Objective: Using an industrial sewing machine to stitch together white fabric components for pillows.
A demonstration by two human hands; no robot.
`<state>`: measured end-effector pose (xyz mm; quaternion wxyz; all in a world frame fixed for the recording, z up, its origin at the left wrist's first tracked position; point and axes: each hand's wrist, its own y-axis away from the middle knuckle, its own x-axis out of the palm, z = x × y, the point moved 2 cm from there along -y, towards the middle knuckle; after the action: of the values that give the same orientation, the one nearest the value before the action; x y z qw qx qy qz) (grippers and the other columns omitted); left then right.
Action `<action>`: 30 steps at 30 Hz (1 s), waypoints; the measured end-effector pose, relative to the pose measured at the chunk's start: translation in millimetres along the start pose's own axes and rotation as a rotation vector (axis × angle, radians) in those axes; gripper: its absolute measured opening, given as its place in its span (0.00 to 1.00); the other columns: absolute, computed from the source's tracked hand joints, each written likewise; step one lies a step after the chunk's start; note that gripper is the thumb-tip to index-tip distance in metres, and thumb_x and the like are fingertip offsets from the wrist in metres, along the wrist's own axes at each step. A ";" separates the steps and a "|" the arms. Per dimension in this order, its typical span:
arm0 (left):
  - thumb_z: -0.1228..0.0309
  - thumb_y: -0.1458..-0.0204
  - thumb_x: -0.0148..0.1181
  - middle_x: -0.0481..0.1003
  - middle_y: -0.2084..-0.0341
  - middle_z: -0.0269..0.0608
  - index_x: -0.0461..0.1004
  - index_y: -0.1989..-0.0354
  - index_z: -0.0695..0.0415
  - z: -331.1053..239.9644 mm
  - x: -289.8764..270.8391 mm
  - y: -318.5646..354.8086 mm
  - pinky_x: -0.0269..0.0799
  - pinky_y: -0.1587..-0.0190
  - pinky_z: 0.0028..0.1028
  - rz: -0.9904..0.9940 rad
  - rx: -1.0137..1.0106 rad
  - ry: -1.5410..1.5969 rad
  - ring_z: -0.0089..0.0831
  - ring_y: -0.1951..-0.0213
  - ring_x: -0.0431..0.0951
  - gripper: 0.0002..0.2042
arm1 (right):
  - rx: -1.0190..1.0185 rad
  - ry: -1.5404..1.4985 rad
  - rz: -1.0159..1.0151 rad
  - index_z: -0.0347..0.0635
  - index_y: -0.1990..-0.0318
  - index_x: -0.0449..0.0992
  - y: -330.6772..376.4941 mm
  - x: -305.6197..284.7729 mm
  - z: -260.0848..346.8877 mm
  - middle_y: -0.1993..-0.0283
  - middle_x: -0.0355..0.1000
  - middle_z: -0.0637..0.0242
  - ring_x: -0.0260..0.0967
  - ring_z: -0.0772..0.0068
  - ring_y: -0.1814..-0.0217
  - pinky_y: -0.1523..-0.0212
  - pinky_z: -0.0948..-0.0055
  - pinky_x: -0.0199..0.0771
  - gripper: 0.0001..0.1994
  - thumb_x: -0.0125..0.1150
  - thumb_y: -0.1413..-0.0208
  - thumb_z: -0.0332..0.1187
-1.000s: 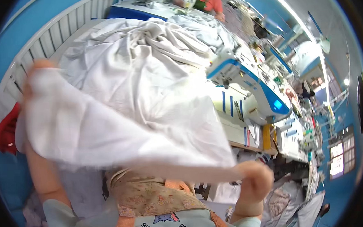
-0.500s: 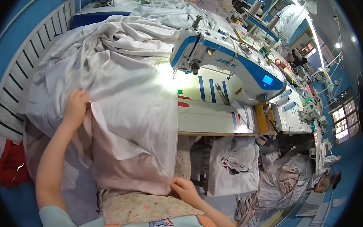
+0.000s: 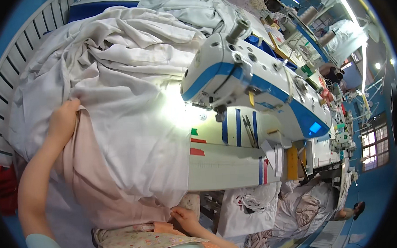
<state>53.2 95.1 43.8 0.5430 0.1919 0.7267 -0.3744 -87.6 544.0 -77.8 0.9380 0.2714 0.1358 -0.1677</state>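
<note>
- A big white sheet (image 3: 129,82) lies in a heap over the left and far part of the table (image 3: 227,167). It is full of folds. Its near edge hangs down off the table toward the person.
- A pink cloth (image 3: 91,183) lies under the white sheet on the near left. It shows along the sheet's left edge and hangs down to the person's lap.
- A white and blue sewing machine (image 3: 250,85) stands on the table, just right of the sheet. Its lamp makes a very bright spot on the sheet beside it.
- The table top is white, with blue, red and green tape strips (image 3: 237,126) stuck on it near the machine.
- More cloth piles (image 3: 297,208) lie down low on the right, past the table's near edge.
- A flowered apron (image 3: 137,239) covers the person's lap at the near edge.
- The left hand (image 3: 63,122) is on the left, at the edge of the sheet. Its fingers are curled tight, grasping the white sheet and the pink cloth where they meet.
- The right hand (image 3: 185,216) is near the lap, below the table. It pinches the low hanging edge of the white sheet and the pink cloth.
- A small pair of snips (image 3: 249,131) lies on the table under the machine's arm.
</note>
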 end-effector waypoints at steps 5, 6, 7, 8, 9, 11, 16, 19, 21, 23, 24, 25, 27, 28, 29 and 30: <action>0.75 0.45 0.45 0.76 0.69 0.53 0.71 0.63 0.57 7.5 18.5 -39.5 0.71 0.62 0.46 -0.005 -0.026 0.024 0.54 0.65 0.76 0.07 | -0.111 0.044 -0.024 0.39 0.60 0.76 -22.2 -16.0 13.3 0.68 0.75 0.54 0.74 0.55 0.66 0.65 0.66 0.72 0.06 0.57 0.41 0.29; 0.74 0.45 0.45 0.76 0.69 0.54 0.70 0.63 0.57 8.8 21.9 -46.4 0.70 0.63 0.46 0.019 -0.041 -0.009 0.54 0.64 0.76 0.07 | -0.144 0.056 -0.034 0.38 0.60 0.76 -26.0 -19.2 16.2 0.68 0.75 0.53 0.75 0.54 0.66 0.65 0.65 0.73 0.06 0.57 0.42 0.28; 0.74 0.45 0.45 0.76 0.68 0.54 0.70 0.62 0.57 10.1 24.4 -53.4 0.70 0.63 0.46 0.028 -0.050 -0.031 0.55 0.64 0.76 0.07 | -0.151 0.062 -0.042 0.38 0.60 0.77 -29.1 -21.5 18.7 0.67 0.76 0.53 0.75 0.54 0.65 0.64 0.64 0.74 0.06 0.57 0.42 0.28; 0.73 0.44 0.45 0.76 0.68 0.54 0.70 0.62 0.57 10.7 27.2 -60.1 0.70 0.63 0.46 0.037 -0.057 -0.053 0.55 0.64 0.76 0.07 | -0.207 0.080 -0.056 0.38 0.60 0.77 -30.9 -23.6 22.3 0.66 0.76 0.53 0.76 0.53 0.64 0.63 0.64 0.74 0.06 0.57 0.43 0.27; 0.72 0.44 0.45 0.75 0.68 0.54 0.69 0.61 0.57 12.1 29.0 -68.1 0.69 0.63 0.47 0.050 -0.050 -0.047 0.55 0.63 0.75 0.07 | -0.239 0.094 -0.068 0.39 0.59 0.77 -31.7 -25.6 25.4 0.65 0.76 0.52 0.76 0.52 0.63 0.62 0.63 0.75 0.07 0.57 0.44 0.27; 0.72 0.44 0.45 0.75 0.68 0.54 0.68 0.61 0.58 12.5 33.2 -81.7 0.69 0.63 0.47 0.040 -0.028 -0.030 0.55 0.63 0.75 0.07 | -0.293 0.127 -0.087 0.39 0.59 0.78 -33.3 -29.0 30.5 0.63 0.77 0.52 0.76 0.51 0.62 0.60 0.62 0.75 0.08 0.57 0.45 0.26; 0.72 0.44 0.45 0.75 0.67 0.54 0.68 0.61 0.58 14.3 45.1 -110.7 0.68 0.62 0.47 0.041 -0.042 -0.006 0.55 0.62 0.75 0.07 | -0.373 0.209 -0.109 0.42 0.60 0.79 -33.0 -34.7 39.3 0.64 0.77 0.54 0.76 0.50 0.61 0.61 0.59 0.75 0.09 0.59 0.49 0.25; 0.71 0.43 0.45 0.76 0.67 0.54 0.68 0.59 0.57 16.9 51.4 -127.1 0.68 0.61 0.47 0.011 -0.016 0.038 0.55 0.62 0.75 0.08 | -0.472 0.314 -0.092 0.43 0.62 0.80 -32.4 -38.4 46.5 0.66 0.77 0.56 0.76 0.52 0.63 0.62 0.59 0.75 0.08 0.60 0.50 0.25; 0.70 0.43 0.45 0.76 0.66 0.54 0.68 0.59 0.57 20.1 56.3 -137.7 0.69 0.61 0.47 0.007 -0.046 0.008 0.55 0.61 0.75 0.08 | -0.495 0.273 -0.078 0.45 0.62 0.80 -31.9 -40.8 53.1 0.67 0.77 0.57 0.76 0.54 0.66 0.64 0.60 0.75 0.09 0.61 0.53 0.25; 0.70 0.43 0.45 0.76 0.65 0.54 0.68 0.58 0.56 23.4 61.7 -147.6 0.69 0.60 0.48 0.004 -0.060 -0.005 0.55 0.61 0.76 0.09 | -0.534 0.286 -0.083 0.45 0.63 0.80 -30.5 -44.1 61.8 0.68 0.77 0.58 0.76 0.55 0.68 0.65 0.62 0.75 0.10 0.62 0.55 0.25; 0.70 0.43 0.45 0.76 0.65 0.54 0.68 0.57 0.56 25.3 64.3 -152.4 0.70 0.60 0.48 0.002 -0.059 -0.004 0.55 0.60 0.76 0.09 | -0.563 0.319 -0.089 0.45 0.64 0.80 -30.1 -46.6 66.6 0.69 0.76 0.59 0.75 0.56 0.69 0.66 0.63 0.75 0.10 0.62 0.57 0.25; 0.70 0.43 0.45 0.76 0.64 0.55 0.68 0.56 0.56 27.2 67.0 -157.2 0.70 0.59 0.48 0.001 -0.057 -0.003 0.54 0.60 0.76 0.10 | -0.592 0.351 -0.094 0.45 0.64 0.80 -29.8 -48.6 71.7 0.70 0.76 0.59 0.75 0.57 0.70 0.68 0.64 0.75 0.11 0.63 0.58 0.24; 0.69 0.43 0.45 0.77 0.63 0.55 0.68 0.54 0.56 31.5 72.4 -167.7 0.70 0.59 0.48 -0.006 -0.046 -0.011 0.54 0.59 0.76 0.11 | -0.706 0.234 -0.132 0.42 0.65 0.79 -30.1 -52.9 83.4 0.69 0.76 0.60 0.75 0.58 0.70 0.69 0.67 0.75 0.10 0.63 0.60 0.24; 0.69 0.43 0.44 0.77 0.62 0.55 0.68 0.54 0.56 33.9 75.0 -172.9 0.70 0.59 0.48 -0.011 -0.036 -0.019 0.54 0.59 0.76 0.11 | -0.755 0.167 -0.145 0.41 0.66 0.78 -30.1 -54.8 89.1 0.69 0.76 0.60 0.75 0.58 0.70 0.69 0.68 0.75 0.10 0.63 0.60 0.24; 0.69 0.43 0.44 0.77 0.62 0.55 0.68 0.53 0.56 36.1 77.6 -178.2 0.70 0.59 0.48 -0.020 -0.018 -0.023 0.54 0.59 0.76 0.11 | -0.798 0.170 -0.181 0.39 0.66 0.78 -29.9 -56.9 94.8 0.69 0.76 0.60 0.75 0.58 0.70 0.69 0.68 0.75 0.10 0.62 0.60 0.24; 0.69 0.42 0.44 0.76 0.62 0.55 0.68 0.53 0.55 38.9 80.2 -183.9 0.71 0.59 0.48 -0.024 -0.018 -0.033 0.54 0.59 0.76 0.12 | -0.834 0.167 -0.212 0.38 0.66 0.78 -30.0 -59.0 100.3 0.69 0.76 0.60 0.75 0.58 0.70 0.69 0.68 0.76 0.10 0.62 0.60 0.24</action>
<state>-74.8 -63.2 25.8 0.5520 0.1720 0.7234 -0.3773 -136.4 478.6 10.5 0.9307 -0.1335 0.2945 -0.1711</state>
